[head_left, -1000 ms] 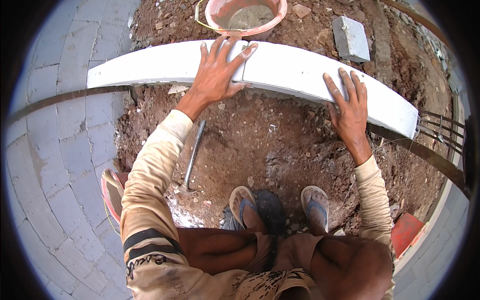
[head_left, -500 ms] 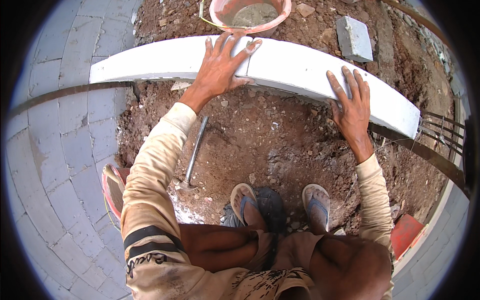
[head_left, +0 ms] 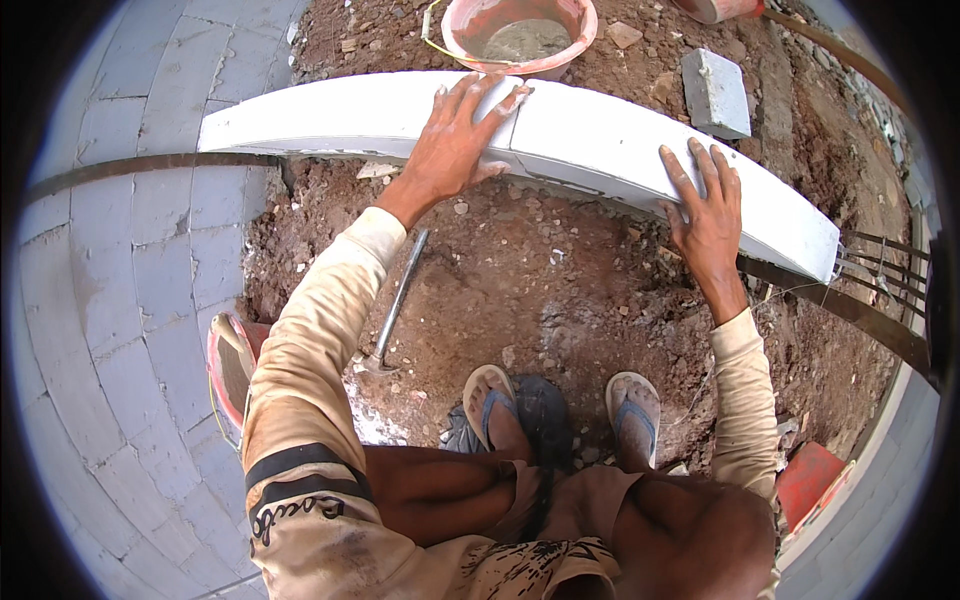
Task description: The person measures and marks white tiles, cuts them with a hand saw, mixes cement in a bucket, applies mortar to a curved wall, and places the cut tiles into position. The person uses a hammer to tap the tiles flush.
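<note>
Two long white blocks lie end to end in a row across the dirt, a left block [head_left: 330, 112] and a right block [head_left: 600, 130], with a thin seam where they meet. My left hand [head_left: 450, 148] rests at that seam, fingers spread over the top and the thumb by the near edge. Farther right, my right hand [head_left: 707, 215] lies on the right block, its fingertips on the top face and the palm at the near side. Neither hand grasps anything. On the soil between my arms is a metal hammer [head_left: 400, 300].
A mortar bucket [head_left: 520, 45] stands behind the blocks, near a small grey block [head_left: 716, 95]. Another bucket [head_left: 232, 365] is by my left arm. Metal rods [head_left: 885, 265] stick out at the right end. Grey block masonry [head_left: 130, 270] lies left; a red object [head_left: 810, 480] sits lower right.
The view has shifted slightly, so the bucket, the seam and my left hand appear a little farther right. Both hands keep their places on the blocks.
</note>
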`<state>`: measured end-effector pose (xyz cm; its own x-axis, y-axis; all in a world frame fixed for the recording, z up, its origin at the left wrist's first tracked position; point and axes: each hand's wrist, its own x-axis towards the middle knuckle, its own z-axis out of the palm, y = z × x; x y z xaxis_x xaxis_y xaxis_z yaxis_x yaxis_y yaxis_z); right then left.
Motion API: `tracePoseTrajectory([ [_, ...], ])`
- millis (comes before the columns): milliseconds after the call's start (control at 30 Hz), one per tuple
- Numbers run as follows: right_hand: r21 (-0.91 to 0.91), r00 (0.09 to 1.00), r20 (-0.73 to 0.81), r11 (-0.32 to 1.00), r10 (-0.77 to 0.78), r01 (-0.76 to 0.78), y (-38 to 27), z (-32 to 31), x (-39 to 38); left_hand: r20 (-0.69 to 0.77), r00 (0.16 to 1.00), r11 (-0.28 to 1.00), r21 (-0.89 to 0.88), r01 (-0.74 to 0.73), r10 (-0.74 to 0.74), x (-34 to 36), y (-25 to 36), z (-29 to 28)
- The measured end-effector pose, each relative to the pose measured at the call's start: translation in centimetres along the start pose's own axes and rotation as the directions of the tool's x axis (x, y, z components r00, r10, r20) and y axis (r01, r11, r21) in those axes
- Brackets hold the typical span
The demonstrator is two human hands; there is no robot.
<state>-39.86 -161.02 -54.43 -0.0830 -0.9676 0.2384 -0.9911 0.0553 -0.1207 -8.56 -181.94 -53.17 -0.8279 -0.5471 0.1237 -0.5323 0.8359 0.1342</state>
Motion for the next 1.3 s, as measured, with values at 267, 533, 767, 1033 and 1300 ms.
tracePoseTrajectory([
  [267, 0.033, 1.0, -0.03, 0.999, -0.003, 0.004, 0.2, 0.3, -0.1, -0.082, 0.996, 1.0, -0.012, -0.023, 0.022, -1.7, -0.8, -0.4],
  [533, 0.014, 1.0, 0.004, 1.0, 0.001, -0.001, 0.2, 0.1, -0.1, -0.046, 0.999, 1.0, -0.01, -0.004, 0.003, -1.5, -0.6, -0.5],
  [767, 0.018, 0.999, -0.042, 1.0, 0.004, -0.004, -0.2, 0.5, -0.1, -0.114, 0.993, 0.998, 0.065, 0.019, -0.012, -1.5, 1.3, 0.1],
  [1033, 0.088, 1.0, -0.005, 0.996, -0.01, 0.011, -1.7, -5.5, 4.0, -0.149, 0.988, 0.999, 0.006, 0.034, -0.033, -1.1, 1.1, 0.7],
  [1300, -0.023, 0.99, 0.004, 0.99, -0.14, 0.14, -2.6, -0.2, 12.0, -0.175, 0.984, 1.0, 0.014, 0.025, -0.023, -1.2, 1.4, 0.7],
])
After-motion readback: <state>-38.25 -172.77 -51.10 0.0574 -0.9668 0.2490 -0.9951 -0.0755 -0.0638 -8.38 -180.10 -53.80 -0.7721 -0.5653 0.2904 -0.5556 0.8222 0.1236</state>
